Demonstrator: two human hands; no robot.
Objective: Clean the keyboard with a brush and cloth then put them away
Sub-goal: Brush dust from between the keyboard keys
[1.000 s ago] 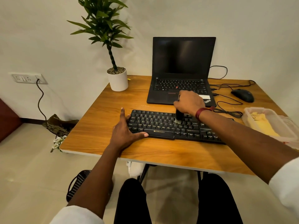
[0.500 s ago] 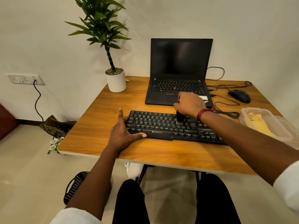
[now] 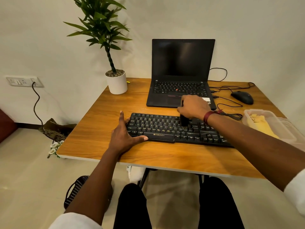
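Observation:
A black keyboard (image 3: 165,128) lies across the middle of the wooden table (image 3: 102,123). My right hand (image 3: 193,107) is closed on a small black brush (image 3: 183,122) held upright, its bristles on the keys near the keyboard's middle. My left hand (image 3: 125,136) lies flat with fingers spread against the keyboard's left end, thumb along its front edge. A yellow cloth (image 3: 262,125) sits inside a clear plastic container (image 3: 247,113) at the table's right edge.
An open black laptop (image 3: 181,71) stands just behind the keyboard. A black mouse (image 3: 242,97) and loose cables (image 3: 229,113) lie at the back right. A white potted plant (image 3: 117,83) stands at the back left corner. My legs are under the table.
The brush in my right hand has shifted slightly right along the keys. My left hand has stayed at the keyboard's left end. The camera view has drifted a little.

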